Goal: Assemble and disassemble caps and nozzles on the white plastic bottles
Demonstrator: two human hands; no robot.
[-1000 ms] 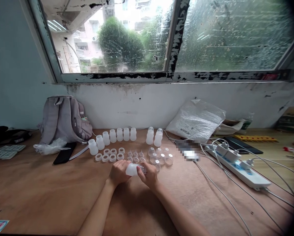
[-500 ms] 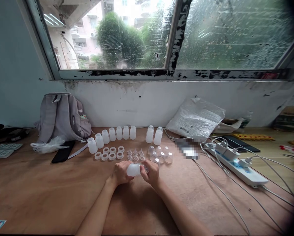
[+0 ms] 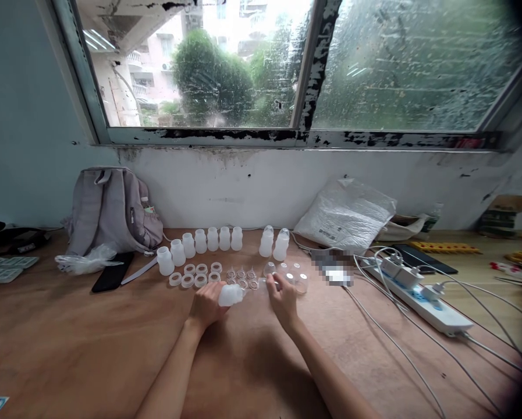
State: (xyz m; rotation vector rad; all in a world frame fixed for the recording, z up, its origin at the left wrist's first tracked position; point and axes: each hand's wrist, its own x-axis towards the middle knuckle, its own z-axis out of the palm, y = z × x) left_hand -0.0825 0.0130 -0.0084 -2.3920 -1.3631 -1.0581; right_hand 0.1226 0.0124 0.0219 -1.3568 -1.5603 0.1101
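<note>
My left hand is closed round a frosted white baby bottle, which lies tilted on its side above the table. To its right, my right hand has its fingers pinched on a clear dome cap, partly hidden by the fingers. Several more clear dome caps stand just beyond that hand. Clear teats sit in rows behind the bottle, and white screw rings lie to their left. Open bottles form a curved row farther back. Two capped bottles stand upright behind the caps.
A grey backpack, a plastic bag and a black phone-like slab are at the left. On the right lie a white power strip with trailing cables and a silvery bubble-wrap pouch. A wall and window rise behind.
My right hand has left the bottle's end and moved right to the dome caps, where it now pinches one. My left hand still holds the bottle, turned slightly and shifted left.
</note>
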